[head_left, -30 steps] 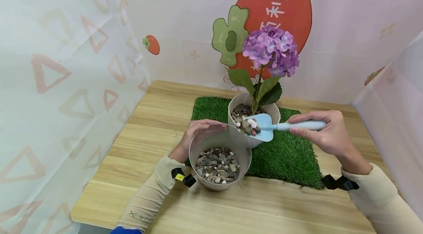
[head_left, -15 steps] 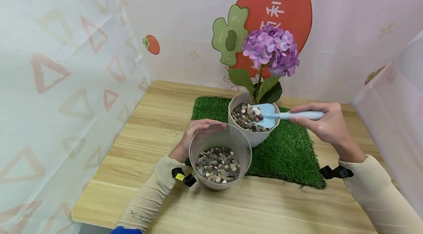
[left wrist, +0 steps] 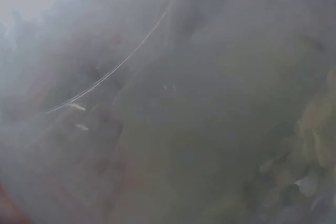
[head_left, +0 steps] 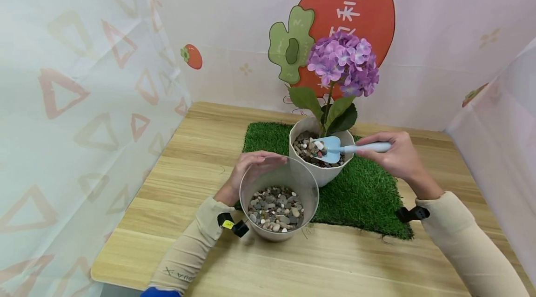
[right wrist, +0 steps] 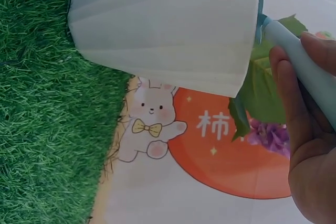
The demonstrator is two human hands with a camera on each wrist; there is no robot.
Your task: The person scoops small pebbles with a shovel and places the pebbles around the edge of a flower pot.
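Observation:
In the head view my right hand (head_left: 393, 155) grips the pale handle of a light-blue trowel (head_left: 333, 150). Pebbles (head_left: 318, 147) lie on the blade, which sits inside the mouth of a white fluted flowerpot (head_left: 324, 176). A purple hydrangea (head_left: 343, 62) stands upright in the pot among more pebbles. My left hand (head_left: 244, 171) rests against the far-left side of a clear bucket (head_left: 310, 208), fingers extended along its wall near the rim. Pebbles (head_left: 276, 208) cover the bucket's bottom. The left wrist view is mostly blurred bucket wall (left wrist: 184, 129).
A green artificial-grass mat (head_left: 364, 204) lies under the flowerpot on the wooden table (head_left: 176, 185). Behind the table hangs a printed cloth backdrop (head_left: 234, 78), with patterned sheets at the left and right. The bucket stands in front of the pot, close to it.
My right hand has moved left and slightly away from me, carrying the trowel from the pot's front rim into its mouth. The pebble load looks smaller. My left hand and the bucket stay put.

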